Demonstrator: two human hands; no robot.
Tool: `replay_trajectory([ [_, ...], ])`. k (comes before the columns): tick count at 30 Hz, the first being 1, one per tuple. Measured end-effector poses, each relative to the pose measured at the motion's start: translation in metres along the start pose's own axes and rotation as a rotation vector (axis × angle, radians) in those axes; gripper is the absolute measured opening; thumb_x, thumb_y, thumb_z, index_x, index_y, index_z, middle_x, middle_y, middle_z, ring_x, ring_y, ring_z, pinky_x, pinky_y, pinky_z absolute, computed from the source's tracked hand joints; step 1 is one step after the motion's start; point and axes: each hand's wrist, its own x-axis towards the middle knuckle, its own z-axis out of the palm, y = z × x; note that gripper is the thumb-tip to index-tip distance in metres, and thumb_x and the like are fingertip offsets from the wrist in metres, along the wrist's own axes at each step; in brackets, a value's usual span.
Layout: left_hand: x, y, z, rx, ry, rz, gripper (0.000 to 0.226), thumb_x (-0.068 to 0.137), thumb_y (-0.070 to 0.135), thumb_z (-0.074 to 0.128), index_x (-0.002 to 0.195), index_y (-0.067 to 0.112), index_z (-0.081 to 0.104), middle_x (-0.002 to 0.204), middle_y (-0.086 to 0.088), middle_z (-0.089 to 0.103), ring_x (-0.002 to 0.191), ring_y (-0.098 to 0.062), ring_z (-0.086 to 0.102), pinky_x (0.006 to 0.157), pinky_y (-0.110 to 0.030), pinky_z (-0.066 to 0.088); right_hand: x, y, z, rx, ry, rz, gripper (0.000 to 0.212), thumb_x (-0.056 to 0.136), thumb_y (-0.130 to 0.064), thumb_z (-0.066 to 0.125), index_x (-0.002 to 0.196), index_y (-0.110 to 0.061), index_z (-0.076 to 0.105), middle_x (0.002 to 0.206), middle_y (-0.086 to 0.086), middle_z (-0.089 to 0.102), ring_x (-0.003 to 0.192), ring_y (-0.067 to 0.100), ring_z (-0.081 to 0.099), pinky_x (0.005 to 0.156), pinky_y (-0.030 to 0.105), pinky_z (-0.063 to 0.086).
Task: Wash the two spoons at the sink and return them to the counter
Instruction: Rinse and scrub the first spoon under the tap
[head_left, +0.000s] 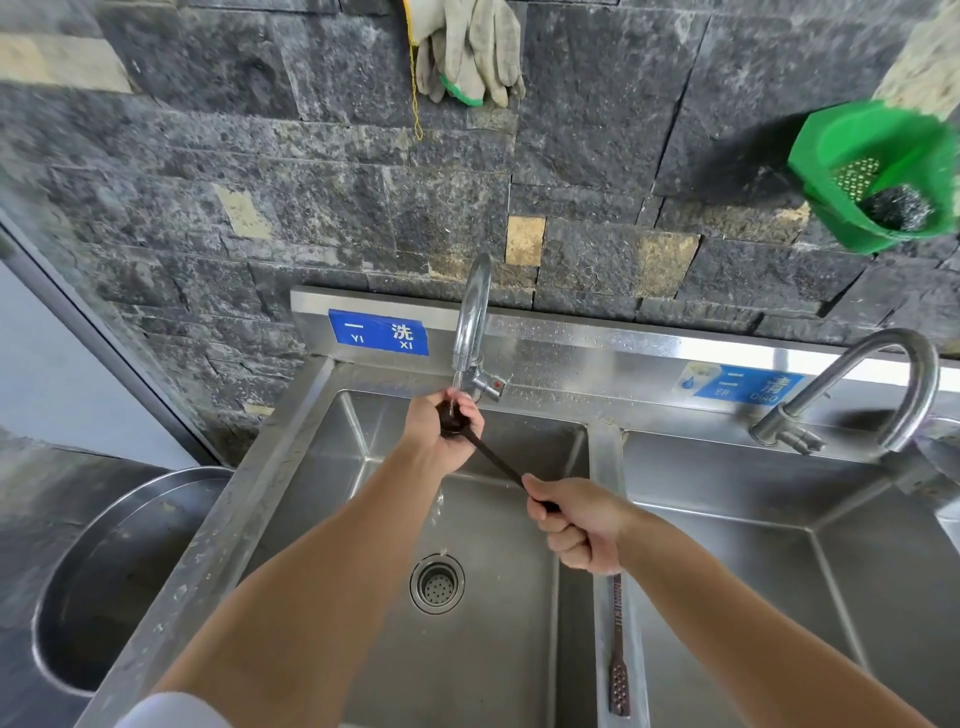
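Note:
A dark long-handled spoon is held over the left sink basin, its bowl under the running tap. My left hand is closed around the spoon's bowl, where the water falls. My right hand grips the handle's end in a fist. A second dark spoon lies along the metal divider between the two basins, its perforated end nearest me; its far end is hidden behind my right hand.
The right basin has its own curved tap. A green basket with a scrubber hangs on the stone wall at upper right, and work gloves hang above. A large steel pot sits left of the sink.

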Motion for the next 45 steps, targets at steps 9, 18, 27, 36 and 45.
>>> replay_trajectory([
  [9, -0.003, -0.002, 0.005, 0.111, 0.091, 0.06, 0.032, 0.103, 0.021, 0.04, 0.08, 0.003, 0.054, 0.066, -0.007, 0.058, 0.057, -0.015, 0.054, 0.042, -0.022, 0.05, 0.008, -0.002, -0.004, -0.156, 0.06, -0.082, 0.049, 0.1, -0.048, 0.042, 0.06, -0.02, 0.049, 0.043, -0.007, 0.033, 0.033, 0.012, 0.029, 0.036, 0.017, 0.026],
  [18, -0.019, 0.007, 0.002, 0.557, -0.059, 0.024, 0.026, 0.099, -0.008, 0.04, 0.122, -0.012, 0.052, 0.123, -0.033, 0.059, 0.103, -0.04, 0.069, 0.083, -0.047, 0.06, 0.033, 0.027, 0.001, -0.053, 0.004, -0.096, 0.048, 0.1, -0.048, 0.043, 0.067, -0.015, 0.056, 0.049, -0.004, 0.037, 0.039, 0.012, 0.03, 0.037, 0.022, 0.026],
  [27, -0.026, 0.03, 0.0, 1.955, 0.109, 0.498, 0.031, 0.103, 0.035, 0.04, 0.11, 0.008, 0.055, 0.079, -0.005, 0.06, 0.061, -0.014, 0.055, 0.053, -0.029, 0.044, 0.058, 0.032, 0.017, -0.485, 0.415, -0.334, 0.042, 0.099, -0.049, 0.041, 0.08, -0.02, 0.063, 0.07, -0.003, 0.07, 0.064, 0.011, 0.064, 0.064, 0.026, 0.051],
  [36, -0.029, 0.016, 0.004, 1.067, 0.124, 0.328, 0.014, 0.095, 0.005, 0.06, 0.108, 0.003, 0.064, 0.089, -0.01, 0.065, 0.07, -0.017, 0.061, 0.063, -0.028, 0.054, 0.047, 0.015, 0.059, -0.274, 0.119, -0.219, 0.043, 0.105, -0.037, 0.037, 0.108, -0.006, 0.067, 0.084, 0.001, 0.07, 0.064, 0.007, 0.065, 0.068, 0.028, 0.058],
  [45, -0.047, 0.023, -0.006, 0.955, 0.01, 0.167, 0.027, 0.099, 0.001, 0.05, 0.125, -0.001, 0.057, 0.123, -0.021, 0.066, 0.111, -0.032, 0.066, 0.096, -0.042, 0.05, 0.044, 0.022, 0.062, -0.199, 0.079, -0.189, 0.042, 0.104, -0.041, 0.038, 0.089, -0.014, 0.067, 0.084, 0.006, 0.073, 0.07, 0.014, 0.067, 0.08, 0.039, 0.059],
])
